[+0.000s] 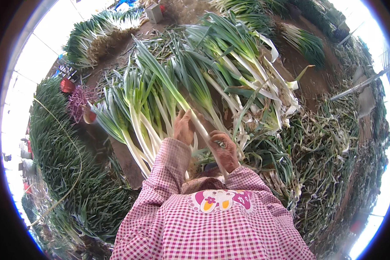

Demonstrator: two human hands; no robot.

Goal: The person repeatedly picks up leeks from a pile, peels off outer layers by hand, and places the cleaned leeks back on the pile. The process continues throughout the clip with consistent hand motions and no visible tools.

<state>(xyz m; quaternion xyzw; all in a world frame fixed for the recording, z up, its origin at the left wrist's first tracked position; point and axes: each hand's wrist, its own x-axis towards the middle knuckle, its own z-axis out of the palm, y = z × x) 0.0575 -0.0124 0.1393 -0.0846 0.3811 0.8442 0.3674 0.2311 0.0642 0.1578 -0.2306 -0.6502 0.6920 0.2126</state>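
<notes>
One long green onion (pixel 200 128) slants across the front of me, its leaves pointing up and left and its white end down by my apron. Around the upper part of its white stalk is my left hand (pixel 183 129), with fingers showing on both sides. My right hand (pixel 225 151) is lower down, curled against the same stalk; a small pale green bit shows between its fingers. To the left lies a row of green onions (pixel 139 120) with clean white stalks. Rougher green onions (pixel 247 71) with loose, dry outer leaves are heaped to the right. The stalk's bottom end is partly hidden.
Stripped leaves (pixel 321 152) cover the ground at right. A large mass of green onion leaves (pixel 71 156) fills the left side. Purple ties (pixel 79 100) lie beside a red object (pixel 67 85). Bundled onions (pixel 107 31) and a box (pixel 154 13) stand farther off.
</notes>
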